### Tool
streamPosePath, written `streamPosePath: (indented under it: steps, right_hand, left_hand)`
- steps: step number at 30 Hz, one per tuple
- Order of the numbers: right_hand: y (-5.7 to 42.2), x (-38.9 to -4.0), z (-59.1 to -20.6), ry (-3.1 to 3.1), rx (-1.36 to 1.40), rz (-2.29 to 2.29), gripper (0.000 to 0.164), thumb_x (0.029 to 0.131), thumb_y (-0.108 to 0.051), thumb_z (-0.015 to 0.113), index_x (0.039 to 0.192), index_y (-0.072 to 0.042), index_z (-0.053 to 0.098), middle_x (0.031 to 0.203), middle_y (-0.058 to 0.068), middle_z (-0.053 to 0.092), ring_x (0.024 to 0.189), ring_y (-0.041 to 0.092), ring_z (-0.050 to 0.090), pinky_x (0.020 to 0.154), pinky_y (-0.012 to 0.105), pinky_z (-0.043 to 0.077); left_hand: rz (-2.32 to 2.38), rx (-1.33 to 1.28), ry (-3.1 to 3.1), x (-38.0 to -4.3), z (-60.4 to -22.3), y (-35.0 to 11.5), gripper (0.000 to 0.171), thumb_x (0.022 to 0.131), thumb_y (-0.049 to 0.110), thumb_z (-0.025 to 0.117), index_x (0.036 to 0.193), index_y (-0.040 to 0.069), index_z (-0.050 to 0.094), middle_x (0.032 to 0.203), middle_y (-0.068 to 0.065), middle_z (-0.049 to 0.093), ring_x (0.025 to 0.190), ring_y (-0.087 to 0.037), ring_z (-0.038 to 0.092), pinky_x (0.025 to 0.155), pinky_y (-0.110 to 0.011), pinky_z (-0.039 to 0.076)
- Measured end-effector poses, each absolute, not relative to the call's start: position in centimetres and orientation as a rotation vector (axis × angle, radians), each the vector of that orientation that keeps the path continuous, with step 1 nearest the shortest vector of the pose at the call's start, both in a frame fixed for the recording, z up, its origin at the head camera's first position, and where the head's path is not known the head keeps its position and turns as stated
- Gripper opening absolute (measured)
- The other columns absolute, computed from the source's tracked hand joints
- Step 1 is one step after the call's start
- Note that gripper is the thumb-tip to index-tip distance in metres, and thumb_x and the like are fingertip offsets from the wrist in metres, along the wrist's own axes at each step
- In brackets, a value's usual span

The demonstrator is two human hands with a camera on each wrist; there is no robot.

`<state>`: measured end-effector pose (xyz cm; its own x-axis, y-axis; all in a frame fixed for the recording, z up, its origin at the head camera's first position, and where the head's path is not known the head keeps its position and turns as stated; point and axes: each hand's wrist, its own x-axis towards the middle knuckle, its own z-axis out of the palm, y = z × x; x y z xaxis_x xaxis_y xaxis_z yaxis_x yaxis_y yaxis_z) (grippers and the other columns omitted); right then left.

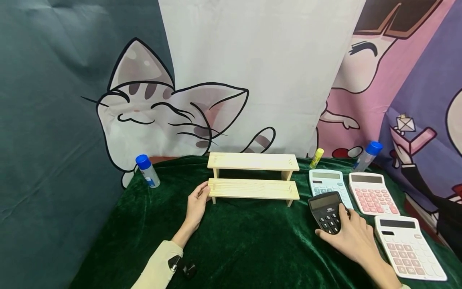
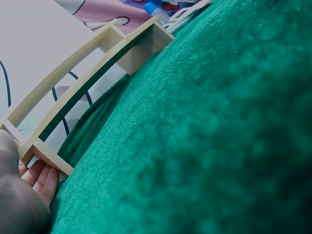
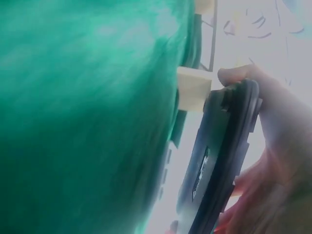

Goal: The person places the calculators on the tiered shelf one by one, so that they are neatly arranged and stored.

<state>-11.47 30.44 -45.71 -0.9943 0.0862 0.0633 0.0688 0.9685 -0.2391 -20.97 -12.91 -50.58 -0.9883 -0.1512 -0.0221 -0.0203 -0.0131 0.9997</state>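
A two-tier wooden display rack stands in the middle of the green cloth, both of its steps bare. My left hand grips the left end of the lower step; in the left wrist view its fingers lie against the end leg. On the right, my right hand holds a black calculator by its sides, thumb on one edge and fingers on the other. The right wrist view shows the calculator edge-on, lifted off the cloth. In the head view it covers part of a light blue calculator.
A pink-keyed white calculator lies beside the blue one, and another white calculator lies nearer. A yellow glue stick and a blue-capped bottle stand behind them. Another blue-capped bottle stands at the left edge of the green cloth.
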Motion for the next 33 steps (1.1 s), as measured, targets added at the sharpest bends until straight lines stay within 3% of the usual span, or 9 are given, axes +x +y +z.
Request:
streamPosePath:
  steps: [10,18,33]
  right_hand:
    - [27.2,-13.2,-44.6,-2.963,0.023,0.433,0.119,0.069,-0.069,0.077,0.150,0.006,0.032,0.136,0.038,0.039,0.118,0.055,0.039,0.086,0.066,0.034]
    - [24.2,-14.8,-43.4,-2.967,0.110,0.509,0.115,0.072,-0.067,0.076,0.154,0.000,0.030,0.142,0.034,0.037,0.123,0.052,0.038,0.094,0.068,0.033]
    - [16.0,-19.3,-40.5,-2.829,0.393,0.561,0.113,0.067,-0.069,0.075,0.155,-0.010,0.033,0.146,0.026,0.038,0.127,0.044,0.040,0.100,0.061,0.034]
  left_hand:
    - [-2.144,0.179,-2.182,-19.8,-48.2,-12.6,0.042,0.106,0.019,0.048,0.144,0.000,0.050,0.141,-0.021,0.056,0.120,-0.028,0.060,0.104,-0.046,0.051]
    - [-2.142,0.171,-2.137,-21.1,-51.2,-12.9,0.044,0.105,0.027,0.051,0.144,0.006,0.051,0.141,-0.018,0.056,0.120,-0.025,0.060,0.100,-0.035,0.054]
    - [-2.130,0.165,-2.143,-21.0,-51.1,-12.9,0.043,0.105,0.029,0.051,0.143,0.007,0.053,0.142,-0.016,0.056,0.120,-0.025,0.061,0.100,-0.036,0.054]
